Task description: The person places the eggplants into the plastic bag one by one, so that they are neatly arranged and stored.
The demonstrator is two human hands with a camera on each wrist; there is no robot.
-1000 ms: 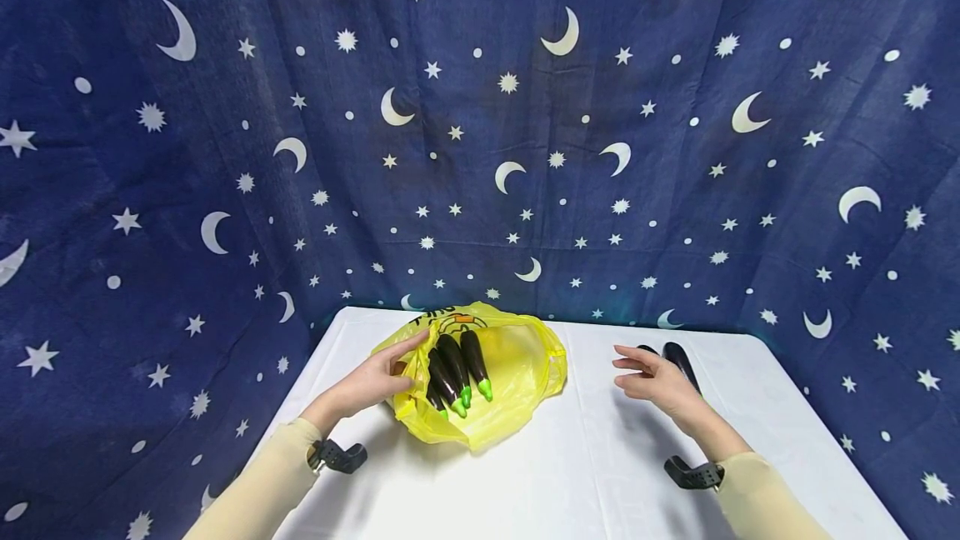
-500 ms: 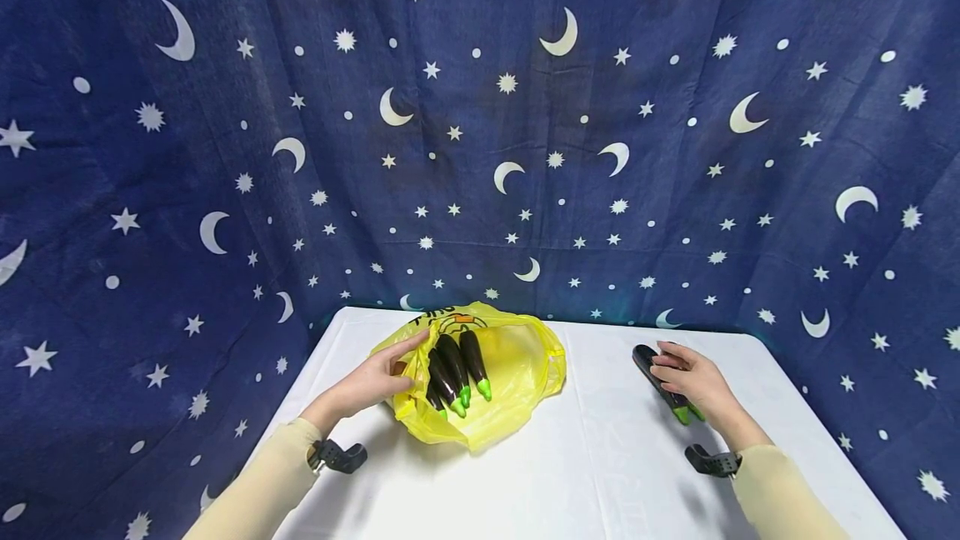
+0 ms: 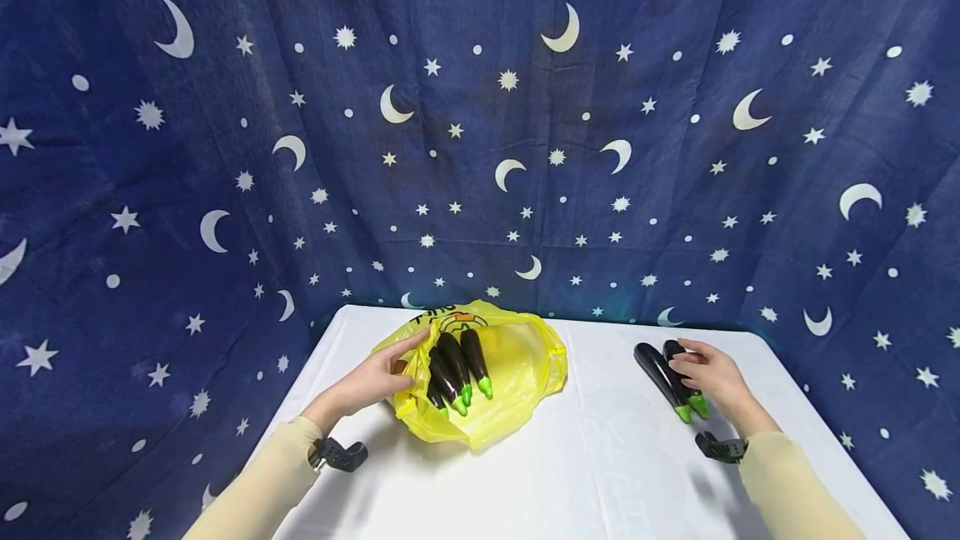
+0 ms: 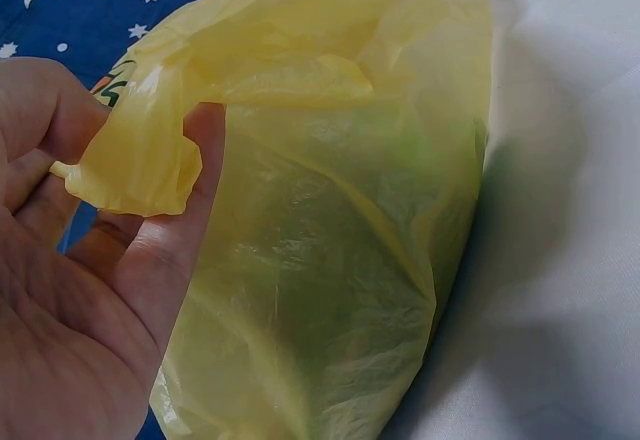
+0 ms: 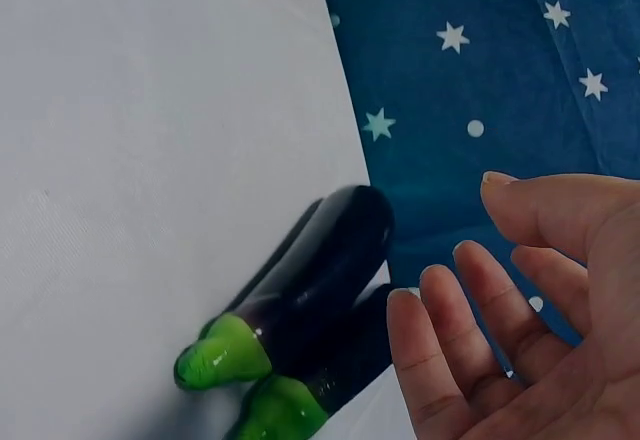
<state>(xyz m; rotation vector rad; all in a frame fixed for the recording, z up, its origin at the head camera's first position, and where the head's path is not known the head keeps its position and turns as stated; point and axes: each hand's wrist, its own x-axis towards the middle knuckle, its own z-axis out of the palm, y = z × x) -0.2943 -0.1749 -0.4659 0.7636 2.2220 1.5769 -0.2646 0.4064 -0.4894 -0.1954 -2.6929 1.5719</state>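
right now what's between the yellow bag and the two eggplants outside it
Just bare white cloth, in the head view, between the yellow bag and the two eggplants.

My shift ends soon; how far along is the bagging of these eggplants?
Done: at least four eggplants show inside the yellow bag. In hand: the left hand grips its edge; the right hand is by two eggplants on the table, gripping neither. Remaining: apparently bagging those two.
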